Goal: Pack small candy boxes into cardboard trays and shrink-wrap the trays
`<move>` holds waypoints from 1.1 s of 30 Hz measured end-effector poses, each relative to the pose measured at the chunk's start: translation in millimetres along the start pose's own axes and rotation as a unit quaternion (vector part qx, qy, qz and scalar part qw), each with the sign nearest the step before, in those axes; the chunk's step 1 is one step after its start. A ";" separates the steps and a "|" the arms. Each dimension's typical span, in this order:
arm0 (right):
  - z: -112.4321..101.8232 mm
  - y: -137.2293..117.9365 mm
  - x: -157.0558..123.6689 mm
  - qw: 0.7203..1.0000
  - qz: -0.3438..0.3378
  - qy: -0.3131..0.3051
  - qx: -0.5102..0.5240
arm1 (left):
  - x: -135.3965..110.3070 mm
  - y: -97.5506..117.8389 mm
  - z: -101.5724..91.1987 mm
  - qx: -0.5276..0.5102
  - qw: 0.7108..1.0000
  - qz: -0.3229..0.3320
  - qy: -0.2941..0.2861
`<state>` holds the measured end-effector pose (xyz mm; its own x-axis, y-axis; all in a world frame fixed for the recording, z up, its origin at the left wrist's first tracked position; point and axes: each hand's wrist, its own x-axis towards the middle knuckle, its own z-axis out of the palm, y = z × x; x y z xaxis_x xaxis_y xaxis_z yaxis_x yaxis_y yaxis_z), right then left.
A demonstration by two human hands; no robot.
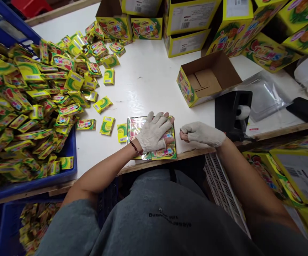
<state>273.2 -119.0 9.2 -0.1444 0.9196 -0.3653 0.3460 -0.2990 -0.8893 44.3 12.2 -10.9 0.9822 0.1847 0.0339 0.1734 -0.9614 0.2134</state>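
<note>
My left hand (pixel 156 132), in a white knitted glove with bare fingertips, lies flat with fingers spread on a block of small candy boxes (pixel 164 153) at the table's front edge. A shiny clear layer seems to cover the block. Just right of it, my gloved right hand (pixel 200 134) is closed, its fingers curled in; whatever they may hold is hidden. One small yellow box (pixel 122 133) touches or nearly touches the block's left side, and another yellow box (pixel 107 126) lies a little further left.
A large heap of small boxes (pixel 36 103) spills from a blue crate (pixel 74 153) at left. An open display carton (pixel 210 80) and a black tape dispenser (pixel 232 113) stand at right, beside clear plastic sheets (pixel 267 94). Larger cartons (pixel 188 21) are stacked along the back.
</note>
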 end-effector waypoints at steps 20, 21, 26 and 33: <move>36.4 76.2 51.4 0.986 0.105 -0.036 0.125 | 13.2 5.3 -1.4 -0.059 0.995 -0.082 0.017; 43.1 79.4 49.3 0.985 0.099 -0.016 0.141 | 14.1 5.2 -1.2 -0.061 0.995 -0.082 0.018; 74.5 83.8 13.1 0.973 -0.005 0.228 0.040 | -8.0 -2.7 -4.1 -0.044 0.998 -0.043 0.014; 123.5 83.8 -35.3 0.864 -0.293 0.232 -0.338 | -134.9 -23.0 5.5 -0.046 0.999 0.005 -0.014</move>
<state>192.7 -207.9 -86.4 -0.1443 0.9129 0.3817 0.8245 0.3242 -0.4637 -91.7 8.3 -25.7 0.9857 0.1682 0.0099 0.1573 -0.9400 0.3027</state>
